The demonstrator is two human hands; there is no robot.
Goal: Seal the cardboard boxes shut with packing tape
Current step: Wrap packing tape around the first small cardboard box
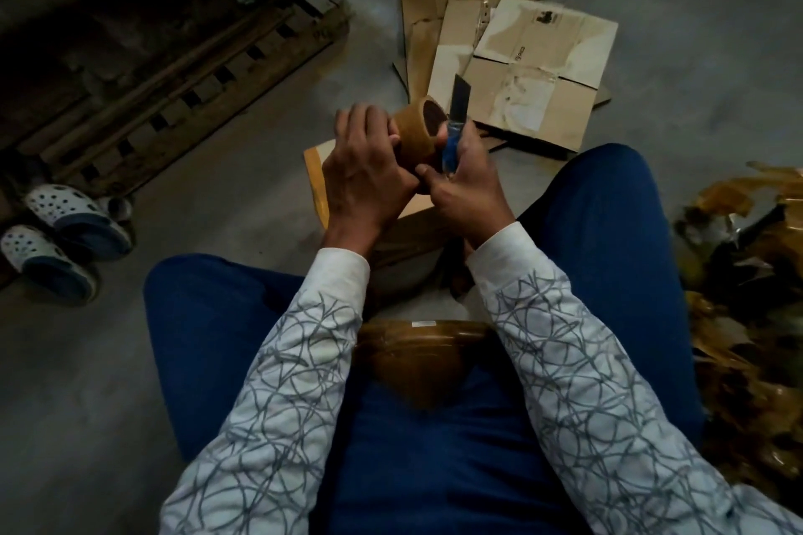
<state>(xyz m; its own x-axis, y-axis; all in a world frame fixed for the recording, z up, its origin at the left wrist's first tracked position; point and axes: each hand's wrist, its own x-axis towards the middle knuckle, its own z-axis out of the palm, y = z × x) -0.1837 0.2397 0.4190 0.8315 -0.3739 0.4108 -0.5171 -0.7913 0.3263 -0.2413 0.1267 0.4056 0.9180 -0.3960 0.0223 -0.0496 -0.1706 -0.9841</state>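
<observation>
At far left we see a pair of white perforated clogs with blue soles [65, 230] near a dark slatted wooden pallet [174, 69], both on the dull grey concrete floor [226, 195]. At centre, our left hand [369, 169] curls around a brown roll of packing tape [419, 130], held above a partly hidden cardboard box [404, 235] between our knees. Our right hand [465, 187] grips a blue-handled utility knife [454, 130], blade up, just beside the roll. Beyond lie flattened brown cardboard boxes [534, 69]. At right is a heap of crumpled brown tape [747, 317].

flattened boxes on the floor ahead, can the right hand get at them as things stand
Probably yes for reach: the flattened boxes lie on the floor just beyond the right hand, nothing between. But that hand grips a knife beside the tape roll, so it isn't free to grasp them.
</observation>
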